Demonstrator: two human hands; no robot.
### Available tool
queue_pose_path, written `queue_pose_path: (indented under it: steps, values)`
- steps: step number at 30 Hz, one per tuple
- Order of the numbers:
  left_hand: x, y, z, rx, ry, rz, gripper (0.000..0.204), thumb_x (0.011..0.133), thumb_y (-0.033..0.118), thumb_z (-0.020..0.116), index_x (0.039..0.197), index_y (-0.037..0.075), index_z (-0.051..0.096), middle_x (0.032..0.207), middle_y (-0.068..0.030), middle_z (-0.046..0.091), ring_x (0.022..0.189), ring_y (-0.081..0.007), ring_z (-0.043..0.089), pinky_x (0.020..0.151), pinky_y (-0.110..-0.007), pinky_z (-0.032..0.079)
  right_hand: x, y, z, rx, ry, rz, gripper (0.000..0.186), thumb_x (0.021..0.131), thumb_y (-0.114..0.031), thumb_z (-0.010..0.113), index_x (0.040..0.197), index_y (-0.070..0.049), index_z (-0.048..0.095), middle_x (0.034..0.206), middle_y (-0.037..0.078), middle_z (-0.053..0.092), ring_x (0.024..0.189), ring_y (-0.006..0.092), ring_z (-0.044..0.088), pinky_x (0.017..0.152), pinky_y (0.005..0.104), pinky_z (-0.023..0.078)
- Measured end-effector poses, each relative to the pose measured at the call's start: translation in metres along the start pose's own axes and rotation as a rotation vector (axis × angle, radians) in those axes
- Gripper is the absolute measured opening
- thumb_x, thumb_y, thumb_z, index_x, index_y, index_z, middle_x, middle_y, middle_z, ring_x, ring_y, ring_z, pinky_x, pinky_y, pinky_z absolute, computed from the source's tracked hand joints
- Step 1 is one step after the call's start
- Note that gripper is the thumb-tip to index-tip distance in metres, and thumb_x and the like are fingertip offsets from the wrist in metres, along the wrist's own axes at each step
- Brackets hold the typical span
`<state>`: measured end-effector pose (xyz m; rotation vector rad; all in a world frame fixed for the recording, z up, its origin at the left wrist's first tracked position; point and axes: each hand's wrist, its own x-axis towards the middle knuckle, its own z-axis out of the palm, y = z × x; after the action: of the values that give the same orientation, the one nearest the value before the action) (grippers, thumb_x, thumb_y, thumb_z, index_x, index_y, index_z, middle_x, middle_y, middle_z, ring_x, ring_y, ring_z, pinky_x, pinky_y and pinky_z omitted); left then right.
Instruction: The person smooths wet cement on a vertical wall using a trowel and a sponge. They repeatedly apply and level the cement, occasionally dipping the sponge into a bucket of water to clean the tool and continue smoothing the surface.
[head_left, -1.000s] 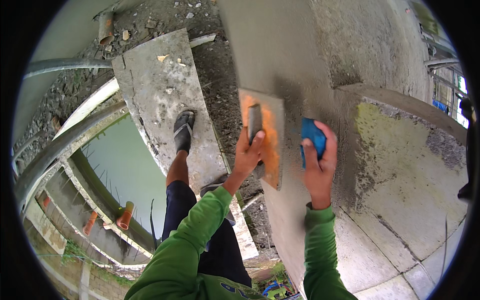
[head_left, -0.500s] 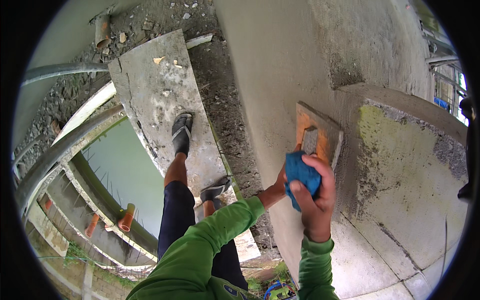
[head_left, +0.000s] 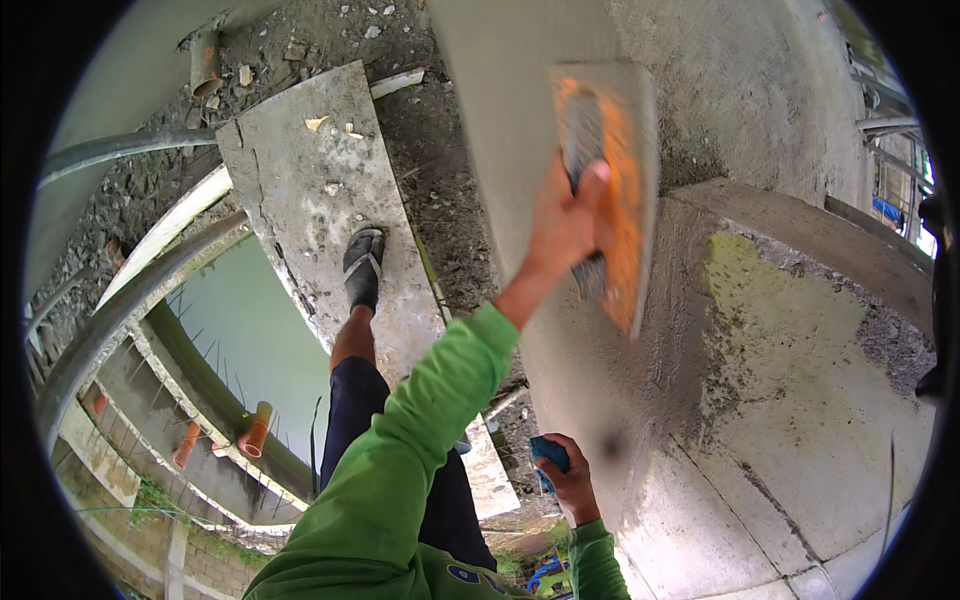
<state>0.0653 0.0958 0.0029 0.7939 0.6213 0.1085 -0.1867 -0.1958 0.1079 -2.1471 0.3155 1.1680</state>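
An orange, grey-smeared plastering float (head_left: 628, 210) lies against the fresh grey plaster of the wall (head_left: 520, 120), blurred by motion. My left hand (head_left: 570, 225) is closed round its handle, the thumb on the side facing right. Lower down, close to my body, my right hand (head_left: 572, 482) grips a blue sponge (head_left: 549, 458), partly hidden by the fingers. Right of that hand shows a dark blurred spot (head_left: 612, 442) that I cannot make out. Wet plaster also covers the ledge (head_left: 800, 225) to the right of the float.
My foot (head_left: 364, 270) rests on a mortar-stained board (head_left: 310, 150). Left of it, metal pipes (head_left: 150, 280) cross above greenish water (head_left: 265, 340) and concrete with protruding bars. Rubble (head_left: 440, 200) lies between board and wall. Pale slabs (head_left: 720, 520) are at lower right.
My left hand has carried the float up along the wall. My right hand, with the sponge, has drawn away from the float, down toward my body.
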Motion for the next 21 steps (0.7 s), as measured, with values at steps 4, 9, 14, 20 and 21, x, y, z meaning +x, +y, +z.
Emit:
queue_pose_path:
  steps: [4,9,14,20,21]
  values:
    - [-0.006,-0.058,-0.028,-0.091,-0.033,-0.27,0.035,0.103,0.029,0.057,0.124,0.003,0.046,0.074,-0.0017,0.052,0.06,-0.0078,0.051,0.051,-0.028,0.049,0.005,0.029,0.002,0.075,0.07,-0.004,0.037,0.089,-0.003,0.071,0.124,-0.004,0.059,0.102,0.005,0.065,0.086,0.0113,0.063,0.078,0.0258,0.053]
    - [-0.089,-0.127,-0.016,-0.139,-0.19,-0.328,0.048,0.102,0.025,0.058,0.142,0.007,0.038,0.083,-0.0029,0.053,0.063,-0.0093,0.051,0.054,-0.028,0.049,0.04,-0.132,-0.01,0.173,-0.361,-0.155,0.043,0.088,-0.005,0.072,0.129,-0.007,0.059,0.122,0.008,0.062,0.113,0.0183,0.061,0.095,0.0341,0.05]
    - [-0.06,-0.156,-0.027,-0.12,-0.01,-0.211,0.036,0.1,0.024,0.064,0.129,0.008,0.049,0.091,-0.0007,0.056,0.07,-0.0112,0.051,0.058,-0.029,0.05,0.117,-0.226,0.018,0.374,-0.185,-0.62,0.041,0.092,-0.011,0.07,0.131,-0.009,0.057,0.124,0.006,0.056,0.113,0.0153,0.055,0.095,0.0298,0.046]
    - [-0.057,-0.138,-0.02,-0.043,-0.084,-0.106,0.029,0.1,0.023,0.064,0.122,0.008,0.052,0.09,-0.0004,0.057,0.07,-0.0097,0.052,0.057,-0.027,0.048,0.09,-0.188,0.027,0.659,-0.142,-0.511,0.041,0.091,-0.005,0.069,0.13,-0.008,0.057,0.125,0.006,0.056,0.11,0.0137,0.058,0.093,0.0282,0.048]
    - [-0.053,-0.125,-0.019,-0.021,-0.127,-0.023,0.027,0.101,0.025,0.062,0.119,0.008,0.051,0.087,-0.0007,0.057,0.066,-0.0093,0.052,0.056,-0.025,0.047,0.075,-0.173,0.027,0.706,-0.154,-0.452,0.042,0.091,-0.003,0.069,0.13,-0.008,0.057,0.125,0.006,0.056,0.109,0.0133,0.058,0.093,0.0274,0.048]
